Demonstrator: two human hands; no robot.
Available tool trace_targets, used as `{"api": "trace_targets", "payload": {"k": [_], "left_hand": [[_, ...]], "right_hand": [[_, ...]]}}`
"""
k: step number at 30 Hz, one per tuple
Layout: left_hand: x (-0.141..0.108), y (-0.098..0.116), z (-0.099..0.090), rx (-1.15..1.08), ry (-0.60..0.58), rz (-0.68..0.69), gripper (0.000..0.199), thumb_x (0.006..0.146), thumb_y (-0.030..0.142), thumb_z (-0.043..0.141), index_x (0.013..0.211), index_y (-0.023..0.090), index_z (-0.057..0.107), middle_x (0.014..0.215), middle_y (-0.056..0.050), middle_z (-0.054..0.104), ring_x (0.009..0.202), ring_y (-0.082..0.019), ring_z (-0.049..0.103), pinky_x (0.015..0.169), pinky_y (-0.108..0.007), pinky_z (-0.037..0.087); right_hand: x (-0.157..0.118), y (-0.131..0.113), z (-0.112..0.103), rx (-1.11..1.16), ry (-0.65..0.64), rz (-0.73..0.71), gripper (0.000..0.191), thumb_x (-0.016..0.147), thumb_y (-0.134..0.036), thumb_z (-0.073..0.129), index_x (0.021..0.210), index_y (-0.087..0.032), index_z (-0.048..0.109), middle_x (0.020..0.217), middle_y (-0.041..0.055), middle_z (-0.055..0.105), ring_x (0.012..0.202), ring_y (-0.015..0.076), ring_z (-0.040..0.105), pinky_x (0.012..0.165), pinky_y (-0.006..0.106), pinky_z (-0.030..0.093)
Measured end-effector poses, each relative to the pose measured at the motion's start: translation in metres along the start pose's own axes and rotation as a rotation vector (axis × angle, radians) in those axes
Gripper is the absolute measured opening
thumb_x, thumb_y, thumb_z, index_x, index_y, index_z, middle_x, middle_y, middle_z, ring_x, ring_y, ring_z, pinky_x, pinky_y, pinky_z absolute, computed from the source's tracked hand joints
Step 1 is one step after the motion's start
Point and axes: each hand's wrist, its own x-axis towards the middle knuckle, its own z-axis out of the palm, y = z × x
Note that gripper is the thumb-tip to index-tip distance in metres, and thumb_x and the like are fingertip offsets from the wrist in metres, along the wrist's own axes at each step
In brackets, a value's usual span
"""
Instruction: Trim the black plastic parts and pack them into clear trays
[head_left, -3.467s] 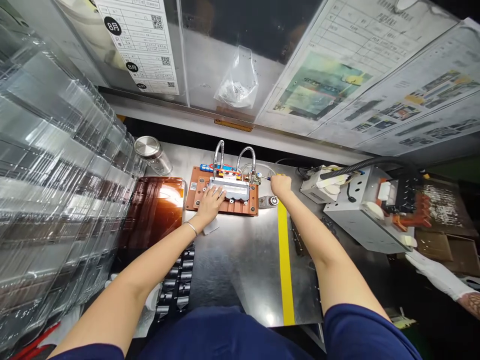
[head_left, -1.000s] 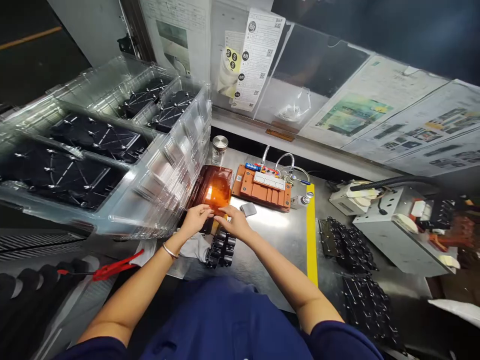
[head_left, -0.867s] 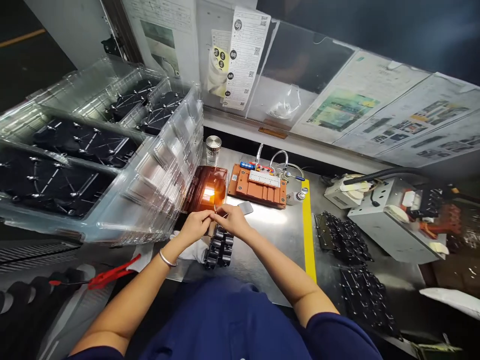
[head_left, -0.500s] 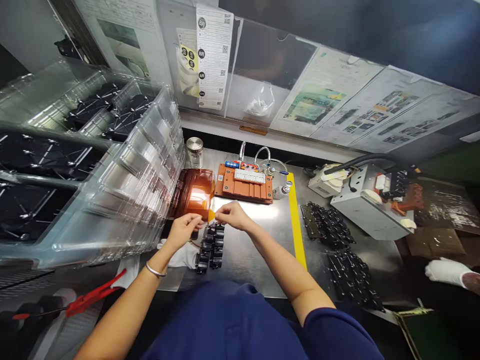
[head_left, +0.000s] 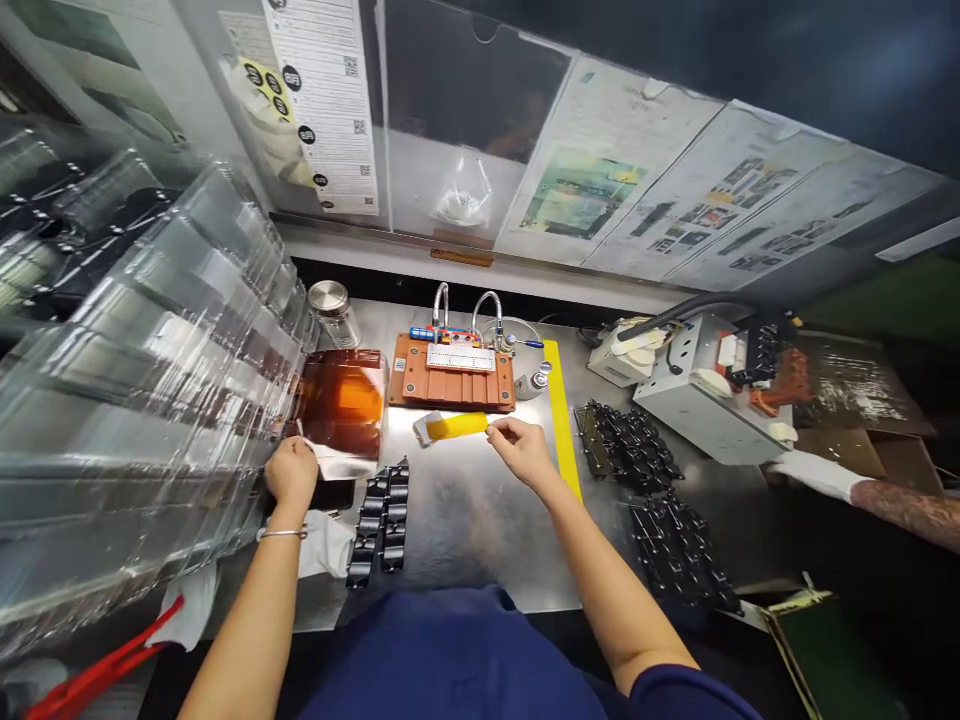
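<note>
My right hand (head_left: 523,455) pinches the near end of a yellow strip of film (head_left: 459,427), held out flat over the metal worktop. The strip's far end looks whitish and crumpled. My left hand (head_left: 292,472) is closed at the left, beside the glossy amber film (head_left: 345,395). Something thin and pale shows at its fingertips, too small to make out. Between my hands, nearer my body, lie two black ribbed plastic parts (head_left: 379,525). Beyond the yellow strip sits an orange-brown fixture (head_left: 454,385) with metal hoses and a white perforated plate.
Stacked clear trays (head_left: 202,330) rise along the left. A glass jar (head_left: 335,315) stands behind the film. To the right are yellow floor-style tape (head_left: 564,420), black part racks (head_left: 630,440) and a grey machine box (head_left: 712,410). A co-worker's white-gloved hand (head_left: 817,475) reaches beside that box.
My hands have moved apart. The right has drawn the yellow strip away to the right, while the left has gone left past the amber film. The view has shifted, and the co-worker's gloved hand reached inward.
</note>
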Motion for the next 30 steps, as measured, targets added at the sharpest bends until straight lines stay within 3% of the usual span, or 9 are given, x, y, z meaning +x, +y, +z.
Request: {"api": "trace_targets", "payload": {"k": [3, 6, 11, 14, 17, 20, 23, 26, 30], "left_hand": [[-0.003, 0.025, -0.005, 0.077, 0.108, 0.162, 0.012, 0.081, 0.026, 0.053, 0.082, 0.017, 0.06, 0.09, -0.016, 0.064, 0.102, -0.045, 0.058, 0.076, -0.069, 0.043], [-0.016, 0.082, 0.017, 0.103, 0.098, 0.443, 0.019, 0.085, 0.029, 0.052, 0.101, 0.02, 0.058, 0.109, -0.014, 0.06, 0.114, -0.04, 0.052, 0.086, -0.066, 0.043], [-0.054, 0.237, 0.132, 0.165, -0.365, 0.962, 0.024, 0.09, 0.033, 0.056, 0.109, 0.018, 0.061, 0.113, -0.008, 0.063, 0.098, -0.019, 0.061, 0.084, -0.04, 0.053], [-0.07, 0.323, 0.208, 0.223, -0.567, 1.077, 0.029, 0.09, 0.033, 0.057, 0.114, 0.017, 0.059, 0.114, -0.008, 0.062, 0.096, -0.02, 0.062, 0.082, -0.04, 0.054], [-0.075, 0.371, 0.254, 0.265, -0.715, 1.098, 0.033, 0.09, 0.033, 0.058, 0.118, 0.015, 0.057, 0.116, -0.009, 0.061, 0.098, -0.021, 0.062, 0.083, -0.042, 0.054], [-0.075, 0.378, 0.27, 0.264, -0.849, 1.086, 0.035, 0.09, 0.033, 0.058, 0.119, 0.015, 0.057, 0.119, -0.01, 0.06, 0.101, -0.022, 0.061, 0.085, -0.043, 0.053], [-0.076, 0.363, 0.262, 0.21, -0.961, 1.037, 0.035, 0.09, 0.034, 0.057, 0.12, 0.017, 0.056, 0.122, -0.01, 0.059, 0.104, -0.022, 0.06, 0.087, -0.044, 0.052], [-0.079, 0.34, 0.237, 0.095, -1.058, 0.943, 0.035, 0.09, 0.033, 0.057, 0.122, 0.018, 0.055, 0.126, -0.01, 0.056, 0.107, -0.023, 0.058, 0.09, -0.045, 0.051], [-0.06, 0.29, 0.182, -0.079, -1.277, 0.715, 0.033, 0.09, 0.04, 0.055, 0.113, 0.016, 0.061, 0.114, -0.009, 0.064, 0.098, -0.021, 0.063, 0.086, -0.042, 0.053]], "right_hand": [[-0.002, 0.005, -0.026, -0.034, -0.073, -0.042, 0.012, 0.074, -0.023, 0.057, 0.069, -0.019, 0.068, 0.066, 0.0015, 0.069, 0.06, 0.0146, 0.06, 0.059, 0.026, 0.047], [-0.002, 0.013, -0.043, -0.122, -0.208, -0.119, 0.018, 0.078, -0.017, 0.053, 0.08, -0.019, 0.071, 0.076, 0.0024, 0.072, 0.066, 0.0145, 0.063, 0.063, 0.025, 0.048], [0.01, 0.021, -0.048, -0.359, -0.368, -0.251, 0.021, 0.083, -0.012, 0.052, 0.088, -0.019, 0.071, 0.084, 0.0035, 0.073, 0.072, 0.0157, 0.066, 0.066, 0.025, 0.045], [0.013, 0.022, -0.051, -0.482, -0.434, -0.314, 0.019, 0.084, -0.013, 0.053, 0.087, -0.02, 0.071, 0.08, 0.0026, 0.072, 0.07, 0.0149, 0.064, 0.061, 0.024, 0.041], [0.011, 0.027, -0.057, -0.504, -0.482, -0.313, 0.017, 0.086, -0.015, 0.053, 0.09, -0.02, 0.069, 0.081, 0.002, 0.071, 0.075, 0.0148, 0.063, 0.061, 0.023, 0.039], [0.007, 0.035, -0.06, -0.466, -0.51, -0.249, 0.016, 0.087, -0.017, 0.053, 0.091, -0.02, 0.068, 0.084, 0.0023, 0.07, 0.078, 0.0148, 0.064, 0.064, 0.023, 0.041], [0.006, 0.04, -0.059, -0.379, -0.531, -0.188, 0.018, 0.087, -0.015, 0.053, 0.091, -0.019, 0.07, 0.087, 0.0038, 0.071, 0.08, 0.0152, 0.064, 0.068, 0.024, 0.044], [0.015, 0.04, -0.057, -0.07, -0.482, -0.128, 0.016, 0.08, -0.014, 0.058, 0.085, -0.02, 0.072, 0.083, 0.0028, 0.072, 0.076, 0.0156, 0.065, 0.071, 0.025, 0.046], [0.049, 0.053, -0.054, 0.268, -0.227, 0.012, 0.011, 0.077, -0.023, 0.061, 0.077, -0.018, 0.071, 0.07, 0.0009, 0.07, 0.065, 0.0134, 0.063, 0.064, 0.024, 0.048]]}}
